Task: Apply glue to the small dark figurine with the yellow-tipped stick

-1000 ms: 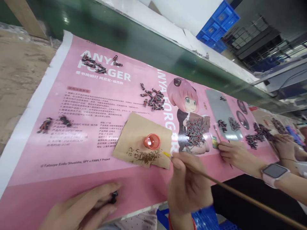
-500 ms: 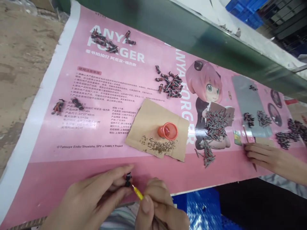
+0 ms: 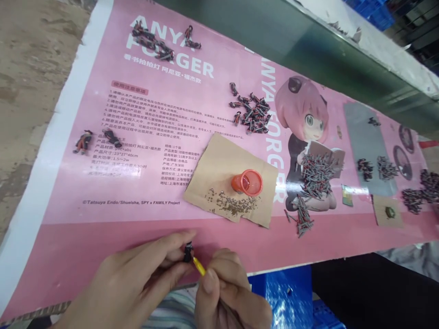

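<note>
Between the thumb and fingers of my left hand (image 3: 137, 274) is a small dark figurine (image 3: 187, 252), mostly black with a pale patch near its top. My right hand (image 3: 229, 292) grips a thin paintbrush (image 3: 199, 266) with a yellow ferrule, its tip at the figurine's right side. Beyond my hands lies a brown cardboard piece (image 3: 202, 178) bearing an orange-red cup (image 3: 247, 183) tipped on its side and a patch of brown dabs (image 3: 231, 203). Two painted figurines (image 3: 83, 142) in black and red lie to the left.
Figurines lie in a heap (image 3: 254, 114) past the cardboard and in another group (image 3: 152, 41) at the far left. Piles of small grey and red parts (image 3: 315, 176) lie to the right. A smaller cardboard piece (image 3: 387, 217) sits farther right. A green ledge (image 3: 260, 32) borders the table's back.
The other person's hand at the right has left the view, uncovering the small cardboard piece. My view has shifted slightly. Both my hands keep their grips, brush tip still at the figurine.
</note>
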`<state>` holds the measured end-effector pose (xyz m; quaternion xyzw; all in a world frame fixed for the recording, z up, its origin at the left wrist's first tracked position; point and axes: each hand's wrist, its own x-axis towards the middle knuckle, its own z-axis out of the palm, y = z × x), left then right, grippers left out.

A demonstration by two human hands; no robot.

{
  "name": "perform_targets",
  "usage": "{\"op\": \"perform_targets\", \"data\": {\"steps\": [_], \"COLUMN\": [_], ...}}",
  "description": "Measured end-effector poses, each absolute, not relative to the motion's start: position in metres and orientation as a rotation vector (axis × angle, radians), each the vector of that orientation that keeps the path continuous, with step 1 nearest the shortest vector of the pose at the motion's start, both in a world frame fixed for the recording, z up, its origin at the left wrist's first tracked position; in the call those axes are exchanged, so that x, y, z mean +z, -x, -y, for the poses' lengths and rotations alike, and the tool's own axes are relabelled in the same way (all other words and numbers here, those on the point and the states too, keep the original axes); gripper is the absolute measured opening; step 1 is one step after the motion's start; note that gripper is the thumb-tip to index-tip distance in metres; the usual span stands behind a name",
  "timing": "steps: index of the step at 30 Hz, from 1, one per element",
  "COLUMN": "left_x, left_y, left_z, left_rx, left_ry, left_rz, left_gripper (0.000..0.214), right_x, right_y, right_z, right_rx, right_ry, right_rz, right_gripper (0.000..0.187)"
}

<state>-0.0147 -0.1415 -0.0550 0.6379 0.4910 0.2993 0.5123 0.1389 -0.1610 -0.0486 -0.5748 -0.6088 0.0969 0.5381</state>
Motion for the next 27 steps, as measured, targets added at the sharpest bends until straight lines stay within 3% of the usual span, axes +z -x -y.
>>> {"op": "perform_targets", "data": {"steps": [13, 23, 27], "left_x": [-0.057, -0.030, -0.035], "left_y": [0.015, 0.001, 0.006], "left_z": [0.144, 0.114, 0.117], "left_rx": [0.694, 0.931, 0.847], "left_ry": [-1.578, -1.991, -1.922], "left_rz": [-1.154, -1.291, -1.241], "left_gripper": [0.023, 0.037, 0.017], "right_x": [-0.051, -0.052, -0.051], "right_y": [-0.136, -0.138, -0.135], "right_z": [0.162, 0.164, 0.165], "right_rx": [0.131, 0.200, 0.179], "right_ry": [1.371, 1.353, 1.338], "right_rz": [1.467, 1.510, 1.326], "right_gripper": [0.048, 0.036, 0.037]}}
